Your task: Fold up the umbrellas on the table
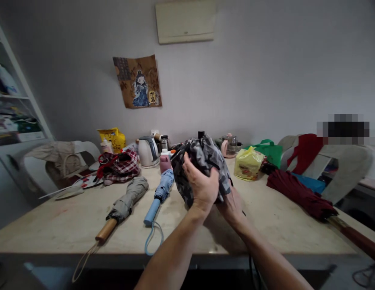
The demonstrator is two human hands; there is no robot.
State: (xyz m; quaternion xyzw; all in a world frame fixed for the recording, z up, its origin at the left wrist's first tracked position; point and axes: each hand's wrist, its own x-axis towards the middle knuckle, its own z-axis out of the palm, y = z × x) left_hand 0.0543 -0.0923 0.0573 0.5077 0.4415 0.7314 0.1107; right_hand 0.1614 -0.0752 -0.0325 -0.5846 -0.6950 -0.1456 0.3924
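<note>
A grey and black camouflage folding umbrella (202, 147), its canopy loosely bunched, is held upright above the middle of the table. My left hand (202, 183) wraps the near side of the canopy, thumb and fingers pressed into the loose cloth. Lower right, my right hand (232, 201) grips the same umbrella from beneath; its fingers are mostly hidden behind the fabric. Left of my hands lie a light blue umbrella (159, 197) with a wrist loop and a grey umbrella (128, 199) with a wooden handle. Both are folded.
A maroon umbrella (299, 193) lies at the right table edge. Toward the back stand an electric kettle (148, 151), a pink-handled glass pot (229, 146), a yellow bag (247, 163) and a green bag (272, 153). Plaid cloth (122, 166) sits left. A person sits at right.
</note>
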